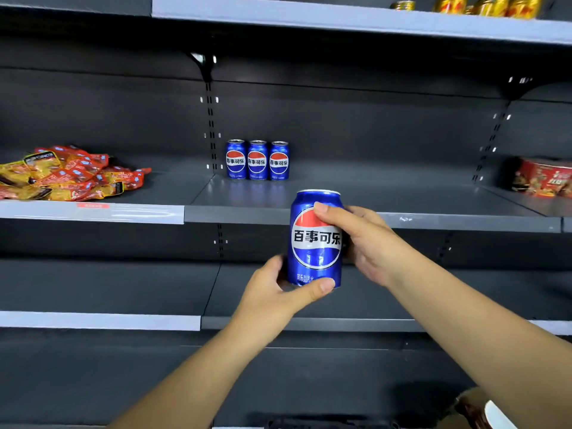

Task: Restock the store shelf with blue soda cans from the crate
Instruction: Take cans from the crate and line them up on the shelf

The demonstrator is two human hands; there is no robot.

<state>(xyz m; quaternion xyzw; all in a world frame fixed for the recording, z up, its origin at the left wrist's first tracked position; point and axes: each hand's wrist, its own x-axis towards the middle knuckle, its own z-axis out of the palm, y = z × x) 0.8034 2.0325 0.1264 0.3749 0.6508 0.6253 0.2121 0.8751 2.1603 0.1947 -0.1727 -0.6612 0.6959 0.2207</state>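
Observation:
I hold one blue soda can (314, 243) upright in front of the middle shelf's front edge (235, 215). My left hand (278, 292) grips its bottom, thumb across the lower rim. My right hand (368, 239) wraps its upper right side, thumb on the label. Three more blue soda cans (257, 160) stand in a row at the back of the middle shelf, touching side by side, labels facing me. The crate is mostly hidden; only a dark edge (325, 424) shows at the bottom of the frame.
Red and yellow snack packets (68, 174) lie piled on the shelf to the left. A red box (543, 178) sits at the far right. Gold cans (489, 6) stand on the top shelf. Lower dark shelves (123, 289) run below my arms.

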